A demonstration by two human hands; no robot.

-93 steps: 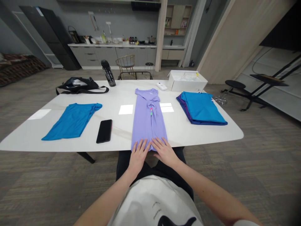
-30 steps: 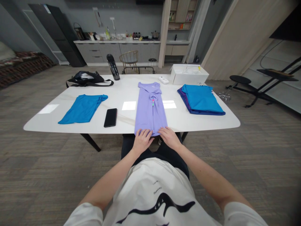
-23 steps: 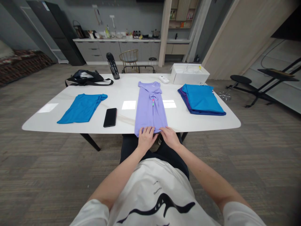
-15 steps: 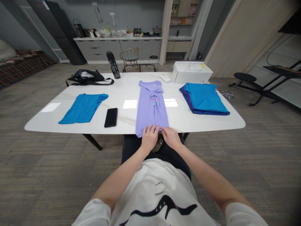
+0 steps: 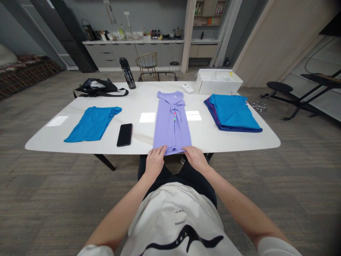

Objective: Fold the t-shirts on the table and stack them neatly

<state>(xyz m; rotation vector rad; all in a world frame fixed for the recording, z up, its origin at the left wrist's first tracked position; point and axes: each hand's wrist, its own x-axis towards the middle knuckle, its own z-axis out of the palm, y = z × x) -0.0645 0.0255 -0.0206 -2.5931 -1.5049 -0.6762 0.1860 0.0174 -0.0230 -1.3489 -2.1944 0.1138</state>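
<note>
A lavender T-shirt (image 5: 170, 124), folded into a long narrow strip, lies with its collar end away from me. Its near edge hangs slightly over the front of the white table (image 5: 138, 142). My left hand (image 5: 155, 160) pinches the left corner of that near edge. At the right corner my right hand (image 5: 195, 157) has its thumb and fingers closed on the cloth. To the left rests a folded blue shirt (image 5: 92, 124), with a black phone (image 5: 124, 135) between it and the lavender one. A stack of folded blue and purple shirts (image 5: 233, 113) sits on the right.
Along the back of the table are a black bag (image 5: 98, 87), a dark bottle (image 5: 128, 73), a small white device (image 5: 188, 88) and a white box (image 5: 218, 81). A wire chair (image 5: 147, 62) stands beyond the table, and a round stool (image 5: 279, 86) is off to the right.
My left hand slid from the left corner of the T-shirt's near edge toward the middle, then back out to the left corner. My right hand moved outward to the right corner and stayed there.
</note>
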